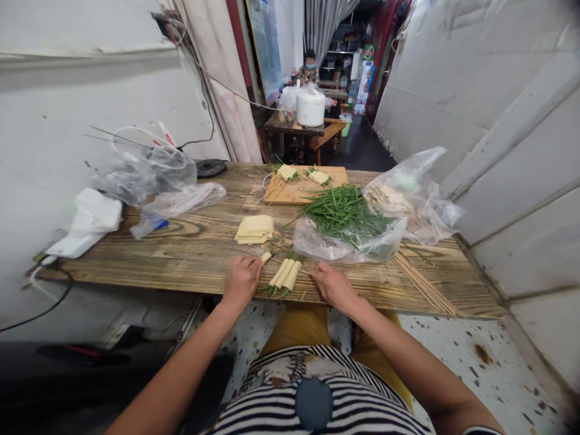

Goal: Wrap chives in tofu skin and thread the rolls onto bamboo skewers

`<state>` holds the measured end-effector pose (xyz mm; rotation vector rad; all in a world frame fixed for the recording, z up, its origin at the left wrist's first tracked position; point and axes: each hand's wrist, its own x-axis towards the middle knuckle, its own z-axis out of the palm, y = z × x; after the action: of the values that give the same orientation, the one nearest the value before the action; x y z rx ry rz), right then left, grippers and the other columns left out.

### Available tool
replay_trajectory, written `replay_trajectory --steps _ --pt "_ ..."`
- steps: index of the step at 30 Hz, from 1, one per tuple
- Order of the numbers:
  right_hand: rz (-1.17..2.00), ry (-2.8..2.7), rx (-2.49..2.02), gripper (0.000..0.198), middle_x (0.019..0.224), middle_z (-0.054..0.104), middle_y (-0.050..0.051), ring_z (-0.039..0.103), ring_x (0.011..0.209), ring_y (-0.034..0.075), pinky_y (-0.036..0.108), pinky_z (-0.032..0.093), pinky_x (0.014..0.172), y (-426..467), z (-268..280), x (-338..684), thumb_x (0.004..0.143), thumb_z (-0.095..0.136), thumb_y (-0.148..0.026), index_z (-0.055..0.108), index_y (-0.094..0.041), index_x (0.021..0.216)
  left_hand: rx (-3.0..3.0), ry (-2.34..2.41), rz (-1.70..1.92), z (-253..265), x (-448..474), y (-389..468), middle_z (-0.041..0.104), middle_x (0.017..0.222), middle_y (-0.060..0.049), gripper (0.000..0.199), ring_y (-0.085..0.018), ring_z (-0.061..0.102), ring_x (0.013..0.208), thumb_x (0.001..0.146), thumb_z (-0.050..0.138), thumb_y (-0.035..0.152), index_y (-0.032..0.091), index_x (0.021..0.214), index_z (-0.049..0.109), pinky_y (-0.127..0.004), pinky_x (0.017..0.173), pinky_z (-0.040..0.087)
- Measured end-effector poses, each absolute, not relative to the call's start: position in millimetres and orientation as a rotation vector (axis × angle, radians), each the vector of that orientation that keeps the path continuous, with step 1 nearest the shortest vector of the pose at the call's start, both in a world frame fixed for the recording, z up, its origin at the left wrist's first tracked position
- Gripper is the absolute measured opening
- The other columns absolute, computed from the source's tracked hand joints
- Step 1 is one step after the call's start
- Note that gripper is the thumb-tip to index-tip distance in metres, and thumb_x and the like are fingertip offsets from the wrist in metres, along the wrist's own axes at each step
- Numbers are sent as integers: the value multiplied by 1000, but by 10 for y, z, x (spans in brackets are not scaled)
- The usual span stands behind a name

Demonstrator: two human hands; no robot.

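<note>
Between my hands lies a skewer carrying several pale yellow tofu-skin rolls (285, 274) with green stalks poking out of their ends. My right hand (334, 285) pinches the skewer's right end. My left hand (241, 279) is closed on one more roll (266, 257) near the skewer's left tip; whether the tip has entered it is too small to tell. Just beyond sits a stack of flat tofu-skin sheets (254, 229). To the right of it, a heap of green chives (338, 208) rests on a clear plastic bag (312, 241).
Finished skewered rolls (287, 173) lie on a cutting board (290, 193) at the back. Bare bamboo skewers (426, 284) spread near the right edge, below a bag of pale food (394, 199). Crumpled plastic bags (181, 199) and a white device (90, 220) occupy the left. A person (309, 69) sits far back.
</note>
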<state>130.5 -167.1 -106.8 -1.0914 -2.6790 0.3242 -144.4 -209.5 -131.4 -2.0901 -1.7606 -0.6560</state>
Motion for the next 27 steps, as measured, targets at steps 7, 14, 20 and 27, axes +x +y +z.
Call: replay_trajectory --steps 7,14,20,27 --pt "319 -2672 -1083 25 82 54 2 42 61 11 24 28 56 -1698 -1058 1329 96 40 -16 64 -20 90 -2091 -1813 -661 -1350 -1459 -2082 68 81 -9 31 -22 52 75 97 42 27 16 88 70 -35 71 39" --pt "303 -2680 -1080 27 82 55 2 41 61 12 25 27 56 -1685 -1090 1298 98 38 -18 65 -19 91 -2092 -1810 -634 -1343 -1460 -2074 68 80 -9 33 -22 51 75 98 41 27 16 86 70 -35 71 38" --pt "359 -2703 -1107 27 85 56 2 43 63 12 25 28 57 -1682 -1067 1275 97 38 -17 65 -19 93 -2112 -1791 -654 -1349 -1478 -2065 67 80 -8 34 -21 50 74 98 41 27 16 84 69 -34 70 39" --pt "393 -2734 -1098 24 85 56 2 42 62 12 25 26 57 -1684 -1010 1240 95 41 -15 64 -19 91 -2163 -1805 -717 -1352 -1484 -2074 67 82 -8 31 -21 52 77 98 41 26 16 91 70 -35 73 41"
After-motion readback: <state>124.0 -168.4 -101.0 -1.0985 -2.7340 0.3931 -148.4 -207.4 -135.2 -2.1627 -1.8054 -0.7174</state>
